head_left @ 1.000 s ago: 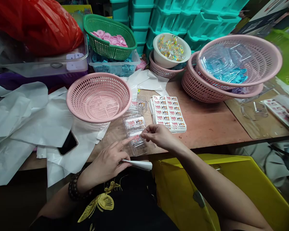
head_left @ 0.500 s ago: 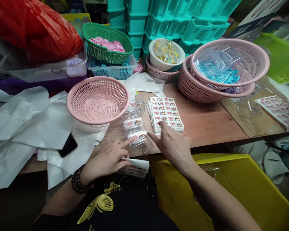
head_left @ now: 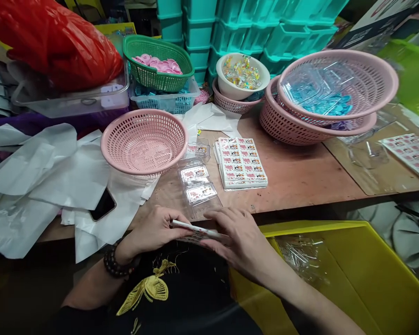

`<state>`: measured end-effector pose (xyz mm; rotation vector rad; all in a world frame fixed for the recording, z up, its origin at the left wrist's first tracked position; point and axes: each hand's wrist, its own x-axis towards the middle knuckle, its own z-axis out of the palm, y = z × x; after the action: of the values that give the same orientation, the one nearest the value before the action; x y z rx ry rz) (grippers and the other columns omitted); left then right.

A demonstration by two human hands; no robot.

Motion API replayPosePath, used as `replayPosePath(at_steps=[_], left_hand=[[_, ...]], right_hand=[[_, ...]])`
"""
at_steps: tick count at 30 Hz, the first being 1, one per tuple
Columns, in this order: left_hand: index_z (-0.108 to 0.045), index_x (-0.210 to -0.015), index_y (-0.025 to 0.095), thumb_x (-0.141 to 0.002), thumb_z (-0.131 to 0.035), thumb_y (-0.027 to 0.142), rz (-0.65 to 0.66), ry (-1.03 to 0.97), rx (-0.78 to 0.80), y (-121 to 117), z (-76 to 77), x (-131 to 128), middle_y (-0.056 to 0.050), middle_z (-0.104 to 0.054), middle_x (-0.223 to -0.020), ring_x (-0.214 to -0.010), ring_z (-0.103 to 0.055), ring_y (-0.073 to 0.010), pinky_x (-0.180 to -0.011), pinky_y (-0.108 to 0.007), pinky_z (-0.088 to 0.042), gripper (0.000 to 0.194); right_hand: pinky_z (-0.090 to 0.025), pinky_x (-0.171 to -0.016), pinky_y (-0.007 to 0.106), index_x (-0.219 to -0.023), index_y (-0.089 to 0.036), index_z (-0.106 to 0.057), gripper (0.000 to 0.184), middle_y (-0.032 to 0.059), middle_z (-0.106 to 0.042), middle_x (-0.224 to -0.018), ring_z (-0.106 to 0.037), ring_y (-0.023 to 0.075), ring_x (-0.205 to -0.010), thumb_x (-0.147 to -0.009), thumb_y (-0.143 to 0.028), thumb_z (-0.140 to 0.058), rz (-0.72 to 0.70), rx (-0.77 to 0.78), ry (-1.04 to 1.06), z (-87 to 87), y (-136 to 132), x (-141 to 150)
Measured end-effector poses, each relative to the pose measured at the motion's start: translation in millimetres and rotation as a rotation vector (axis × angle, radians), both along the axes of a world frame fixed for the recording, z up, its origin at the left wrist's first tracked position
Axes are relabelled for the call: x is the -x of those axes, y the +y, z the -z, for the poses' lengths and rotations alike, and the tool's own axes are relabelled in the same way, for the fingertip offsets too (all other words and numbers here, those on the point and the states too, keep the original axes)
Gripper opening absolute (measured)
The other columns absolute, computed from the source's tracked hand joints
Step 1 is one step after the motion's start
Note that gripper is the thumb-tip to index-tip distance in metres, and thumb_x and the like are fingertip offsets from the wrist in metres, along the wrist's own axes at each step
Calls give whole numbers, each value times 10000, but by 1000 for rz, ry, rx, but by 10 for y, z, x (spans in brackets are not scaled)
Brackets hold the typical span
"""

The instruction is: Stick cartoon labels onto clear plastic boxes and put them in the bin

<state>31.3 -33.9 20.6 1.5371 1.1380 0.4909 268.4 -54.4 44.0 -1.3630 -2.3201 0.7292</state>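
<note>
Sticker sheet [head_left: 195, 230], one: we held it pinched, at three o'clock from our left hand [head_left: 156, 231] and nine o'clock from our right hand [head_left: 243, 238]; clear cases [head_left: 200, 192] lay at twelve, sticker stack [head_left: 243, 162] at one.

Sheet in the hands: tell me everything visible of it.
The sheet looks like white paper, with blurred print on its near face. It shows almost edge-on, slanting down rightward in view, so any fold cannot be told. The left hand pinches one end between thumb and finger; the right hand holds the other, partly hiding it. It sits just short of the table.
</note>
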Motion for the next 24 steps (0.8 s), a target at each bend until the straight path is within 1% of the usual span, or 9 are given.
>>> replayPosePath(at_steps=[3,7,12,15,17,19,21,22,24], left_hand=[[-803,-891,184,-826,-719,280,28,-1,-48,-23,-35,-64,-23,-790,-789,-697,-705,-158,-612,-214,-515,143],[-789,-1007,176,-878,-663,333,23,-64,-37,-55,42,-90,-57,-795,-941,-814,-715,-184,-709,-246,-548,240],[-763,-757,110,-882,-627,479,-19,-48,87,-124,261,-132,-39,-722,-676,-584,-604,-133,-537,-216,-456,413],[-765,-801,107,-828,-686,496,11,-107,237,-170,318,-181,-27,-717,-684,-578,-589,-126,-540,-213,-455,398],[-769,-824,107,-780,-745,463,19,-102,282,-193,330,-208,-23,-721,-691,-586,-591,-125,-547,-209,-451,360],[-773,-806,106,-771,-756,428,24,-60,274,-205,332,-227,-24,-720,-676,-577,-588,-123,-534,-202,-433,324],[-782,-813,116,-803,-728,406,31,-7,225,-209,329,-236,-21,-726,-672,-575,-596,-126,-527,-200,-428,295],[-787,-828,127,-824,-711,394,34,15,179,-211,324,-236,-19,-734,-684,-583,-608,-130,-535,-201,-435,277],[-790,-843,147,-861,-684,372,47,41,43,-220,310,-231,-18,-749,-716,-609,-636,-136,-560,-202,-457,249]], right_hand=[[-493,-824,352,-918,-226,-674,92,29,-750,-840,-682,191,-799,-922,-309,-635,42,-26,131,57,-51,74],[-492,-943,394,-914,-256,-691,123,4,-758,-800,-694,166,-723,-953,-299,-583,133,-91,253,210,-121,103],[-409,-1065,481,-1030,-262,-711,250,68,-750,-1087,-696,205,-972,-884,-120,-565,56,-552,193,469,-222,10],[-411,-1078,444,-1054,-255,-713,296,59,-762,-1059,-682,196,-993,-865,-88,-557,-24,-786,130,596,-270,-46],[-406,-1095,438,-1030,-262,-714,279,38,-772,-1035,-684,183,-980,-878,-95,-549,-84,-849,99,614,-310,-70],[-403,-1105,453,-983,-258,-708,228,20,-781,-995,-689,182,-949,-883,-112,-564,-142,-851,109,549,-359,-90],[-416,-1095,462,-955,-258,-686,176,7,-785,-940,-695,184,-918,-887,-130,-586,-173,-775,177,416,-394,-116],[-442,-1065,462,-951,-263,-671,164,7,-783,-922,-698,189,-909,-893,-136,-585,-150,-703,235,339,-391,-134],[-520,-929,433,-942,-273,-639,140,25,-765,-890,-699,198,-872,-915,-160,-560,3,-473,376,207,-311,-177]])
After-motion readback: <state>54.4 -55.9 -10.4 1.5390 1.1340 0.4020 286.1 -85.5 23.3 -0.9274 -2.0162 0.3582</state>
